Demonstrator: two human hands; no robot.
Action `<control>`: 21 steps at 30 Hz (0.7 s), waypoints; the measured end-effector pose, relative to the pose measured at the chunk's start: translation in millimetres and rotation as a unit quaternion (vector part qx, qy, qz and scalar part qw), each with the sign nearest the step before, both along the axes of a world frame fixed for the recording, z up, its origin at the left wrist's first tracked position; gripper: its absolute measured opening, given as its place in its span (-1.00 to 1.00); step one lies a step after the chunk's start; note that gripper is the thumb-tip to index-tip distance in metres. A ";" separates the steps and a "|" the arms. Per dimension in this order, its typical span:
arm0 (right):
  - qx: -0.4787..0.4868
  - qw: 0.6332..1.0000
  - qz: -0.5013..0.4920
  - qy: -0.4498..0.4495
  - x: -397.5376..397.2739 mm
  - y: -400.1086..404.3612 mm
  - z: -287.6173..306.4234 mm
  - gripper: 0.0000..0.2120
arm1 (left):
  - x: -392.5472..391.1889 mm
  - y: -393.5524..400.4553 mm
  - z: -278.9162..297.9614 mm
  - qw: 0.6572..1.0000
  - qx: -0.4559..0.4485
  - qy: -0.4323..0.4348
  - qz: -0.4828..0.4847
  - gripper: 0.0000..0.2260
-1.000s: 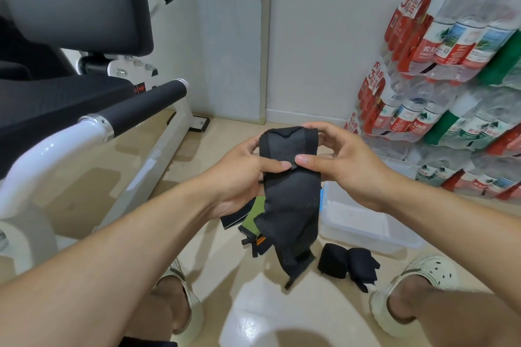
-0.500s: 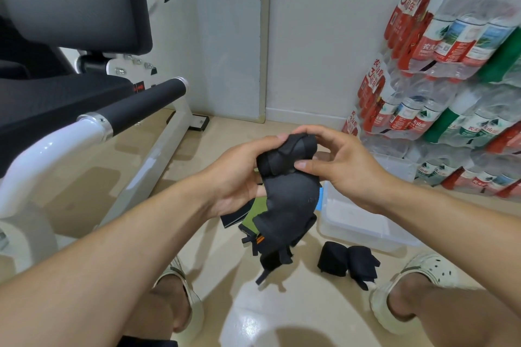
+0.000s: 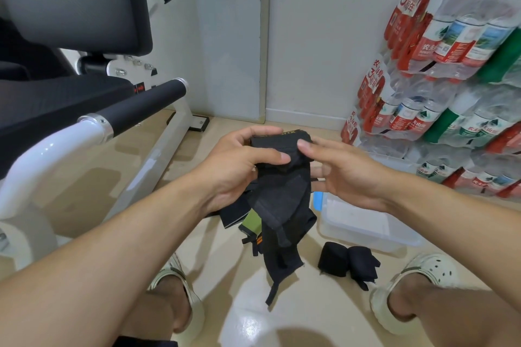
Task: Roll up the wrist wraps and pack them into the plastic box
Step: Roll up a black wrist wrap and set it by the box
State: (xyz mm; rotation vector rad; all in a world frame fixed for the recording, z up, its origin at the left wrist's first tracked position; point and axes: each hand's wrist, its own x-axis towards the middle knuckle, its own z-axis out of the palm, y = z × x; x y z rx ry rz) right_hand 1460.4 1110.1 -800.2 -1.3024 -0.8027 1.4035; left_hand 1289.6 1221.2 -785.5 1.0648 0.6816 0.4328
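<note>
A black wrist wrap (image 3: 282, 200) hangs in front of me, its top end partly rolled. My left hand (image 3: 239, 166) grips that rolled top, thumb across the front and fingers curled behind. My right hand (image 3: 346, 175) is beside the roll with fingers straight, its thumb tip touching the wrap's upper right edge. Below on the floor lie more unrolled wraps (image 3: 248, 222), black with green and orange parts. Two rolled black wraps (image 3: 348, 262) sit on the floor in front of the clear plastic box (image 3: 363, 225), which has a blue latch and stands open.
A white-framed exercise bench with black pads (image 3: 93, 121) fills the left side. Stacked packs of bottled water (image 3: 451, 87) line the right wall. My feet in pale clogs (image 3: 417, 287) rest on the beige tiled floor on either side of the wraps.
The wrap's tail has dropped lower and unfurled. My right hand has let go of the roll and straightened its fingers, while my left hand keeps hold of the top.
</note>
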 end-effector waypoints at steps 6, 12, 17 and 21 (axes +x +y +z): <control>0.009 0.999 -0.024 -0.031 -6.5 0.0 -0.8 -0.52 | -0.9 1.7 -4.0 1.000 0.006 0.007 -0.009 -0.44; 0.034 0.997 -0.055 -0.045 -4.4 -0.2 -2.9 -0.60 | -0.7 0.5 -6.6 0.999 -0.031 0.003 -0.030 -0.41; 0.055 0.993 -0.065 -0.078 -3.2 -1.2 -4.8 -0.54 | -1.0 -2.8 -6.1 0.995 -0.055 0.037 -0.074 -0.59; 0.090 0.988 -0.075 -0.096 -3.8 -1.4 -6.3 -0.48 | -0.8 -5.5 -5.7 0.991 -0.080 0.049 -0.095 -0.60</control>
